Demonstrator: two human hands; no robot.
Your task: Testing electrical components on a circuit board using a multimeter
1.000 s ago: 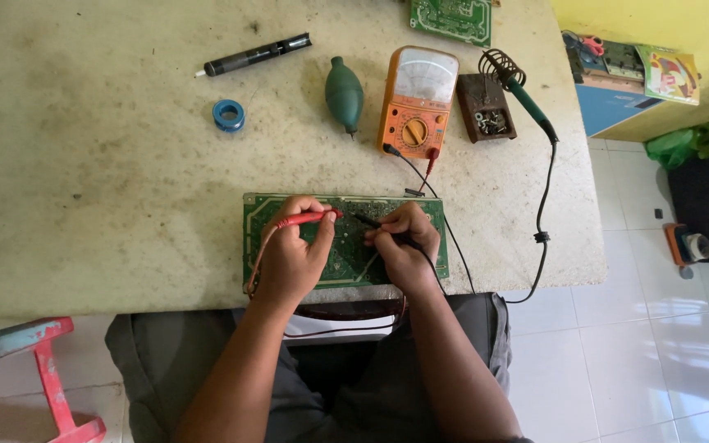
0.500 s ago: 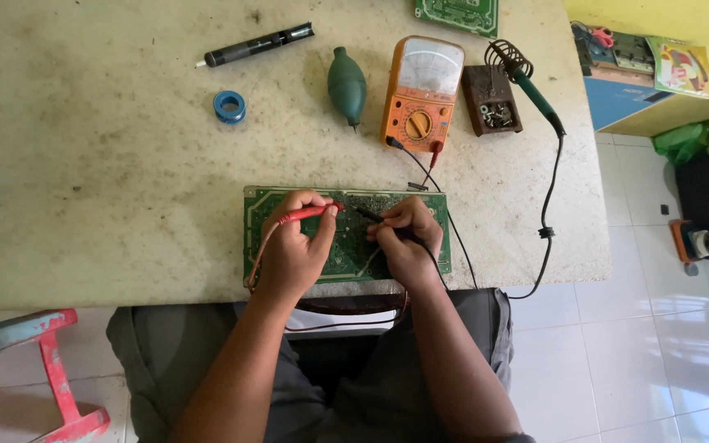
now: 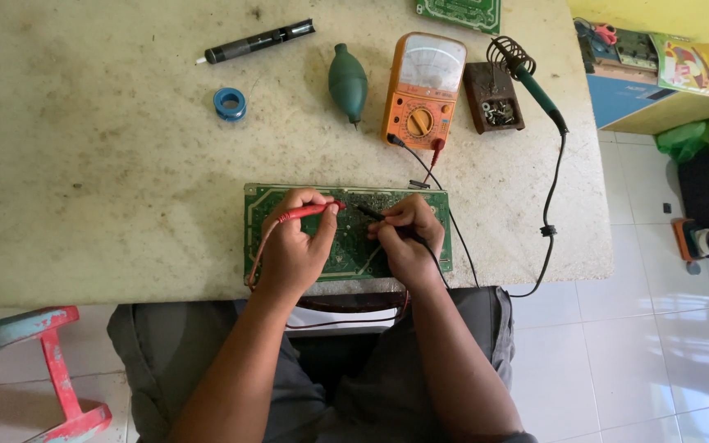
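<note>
1. I see the left hand [image 3: 295, 246] closed around a red probe [image 3: 309, 212], fingers curled tight, its tip pointing toward 3 o'clock onto the green circuit board [image 3: 346, 246].
2. The right hand [image 3: 408, 238] pinches a black probe [image 3: 371, 212] between thumb and fingers, its tip angled toward 10 o'clock, touching the board.
3. The board lies flat at the table's [image 3: 84, 205] near edge, under both hands.
4. At 12 o'clock from the hands sits an orange multimeter [image 3: 424, 90]; its leads run down to the probes.
5. A green blower bulb [image 3: 348, 82] lies at 11 o'clock, a soldering iron [image 3: 535, 86] at 1 o'clock.
</note>
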